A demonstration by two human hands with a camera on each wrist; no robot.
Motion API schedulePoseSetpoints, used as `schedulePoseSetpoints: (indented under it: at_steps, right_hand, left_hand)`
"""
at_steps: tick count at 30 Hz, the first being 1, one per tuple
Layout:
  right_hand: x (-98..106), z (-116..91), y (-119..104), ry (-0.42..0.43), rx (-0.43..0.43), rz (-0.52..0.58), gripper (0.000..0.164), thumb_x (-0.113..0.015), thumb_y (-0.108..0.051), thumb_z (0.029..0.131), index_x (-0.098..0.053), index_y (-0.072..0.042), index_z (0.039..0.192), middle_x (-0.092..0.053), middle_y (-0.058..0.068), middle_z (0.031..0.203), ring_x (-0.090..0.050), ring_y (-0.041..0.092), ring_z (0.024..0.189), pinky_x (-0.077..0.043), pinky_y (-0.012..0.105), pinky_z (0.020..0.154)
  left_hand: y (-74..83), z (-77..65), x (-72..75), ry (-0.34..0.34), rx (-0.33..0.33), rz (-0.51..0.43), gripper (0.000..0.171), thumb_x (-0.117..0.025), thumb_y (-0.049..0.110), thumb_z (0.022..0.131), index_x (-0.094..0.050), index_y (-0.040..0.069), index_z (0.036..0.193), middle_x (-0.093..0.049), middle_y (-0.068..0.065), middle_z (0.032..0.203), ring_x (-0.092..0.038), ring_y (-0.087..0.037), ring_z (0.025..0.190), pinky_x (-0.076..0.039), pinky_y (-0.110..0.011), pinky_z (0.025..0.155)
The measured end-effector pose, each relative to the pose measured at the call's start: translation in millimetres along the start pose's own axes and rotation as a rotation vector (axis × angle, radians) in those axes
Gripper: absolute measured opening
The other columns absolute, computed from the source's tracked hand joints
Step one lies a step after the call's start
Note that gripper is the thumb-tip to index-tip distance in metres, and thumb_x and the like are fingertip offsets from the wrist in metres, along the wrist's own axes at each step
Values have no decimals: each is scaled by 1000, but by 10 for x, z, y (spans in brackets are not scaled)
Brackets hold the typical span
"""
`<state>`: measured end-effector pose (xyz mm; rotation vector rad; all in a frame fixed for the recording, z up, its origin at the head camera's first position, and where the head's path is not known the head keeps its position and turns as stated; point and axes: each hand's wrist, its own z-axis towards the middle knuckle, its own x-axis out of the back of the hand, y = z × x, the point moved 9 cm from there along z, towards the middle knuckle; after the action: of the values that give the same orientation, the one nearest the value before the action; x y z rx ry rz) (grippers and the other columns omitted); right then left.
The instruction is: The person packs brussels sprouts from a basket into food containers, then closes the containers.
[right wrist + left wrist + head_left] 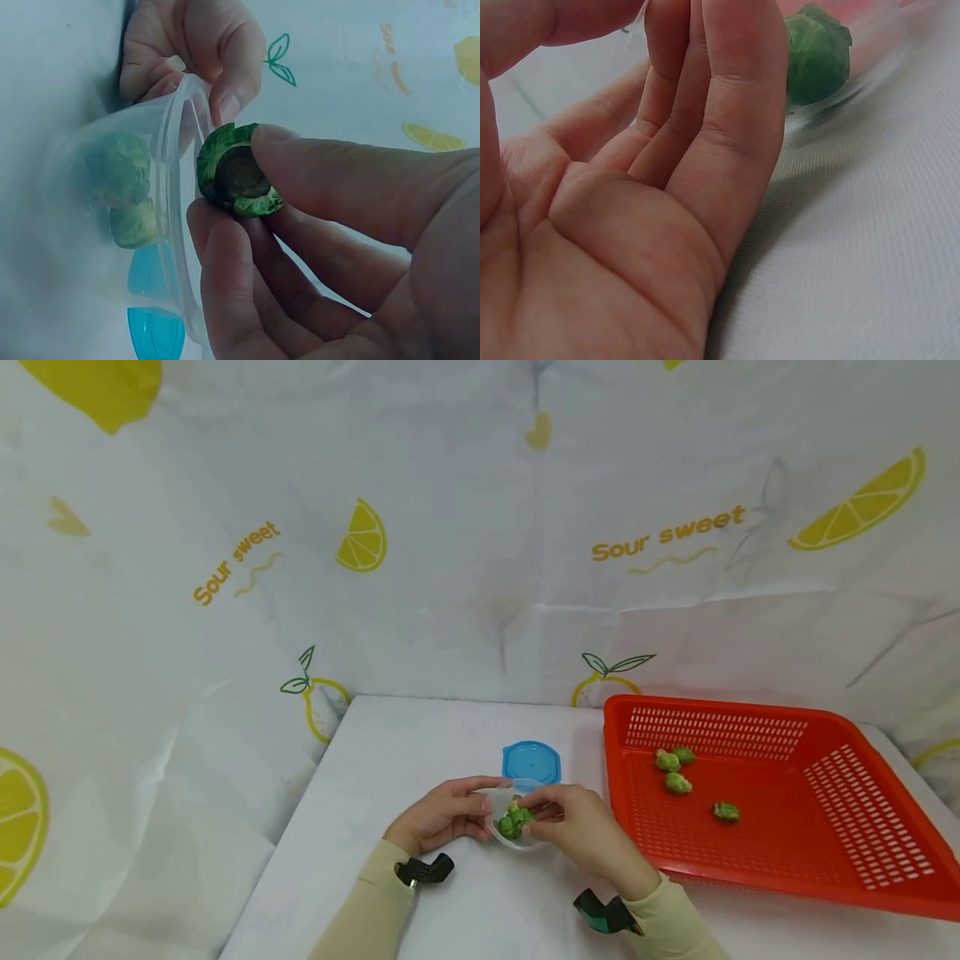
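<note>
My left hand grips the side of a small clear plastic bowl, its thumb at the rim. Between thumb and fingers, my right hand pinches a Brussels sprout, its dark cut end showing in the right wrist view. This sprout is right at the bowl's rim. Inside the bowl, more green sprouts show through the cloudy wall. One sprout also appears past the left fingers in the left wrist view, partly hidden by them.
A blue lid lies on the white table just behind the bowl. To the right stands a large red perforated basket with several Brussels sprouts in it. A lemon-print sheet hangs behind the table.
</note>
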<state>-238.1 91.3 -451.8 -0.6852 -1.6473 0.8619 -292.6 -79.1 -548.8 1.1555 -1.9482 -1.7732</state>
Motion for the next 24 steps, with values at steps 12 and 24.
schedulePoseSetpoints:
  at_steps: [12,24]
  right_hand:
    - [4,-17,-19,-20,69,-71,25,-89,-9,87,-83,-11,110,-77,0,101,-67,13,89,-64,33,79]
    - [-49,-11,-61,2,85,-104,22,-89,-7,85,-83,-10,106,-76,-1,97,-66,13,87,-63,31,76]
  left_hand:
    - [2,-2,-5,-4,0,5,53,-62,14,108,-52,12,161,-69,-5,103,-71,-11,83,-65,-27,83]
    - [-20,9,53,3,8,8,52,-62,13,108,-54,13,160,-68,-6,105,-70,-12,82,-65,-27,83]
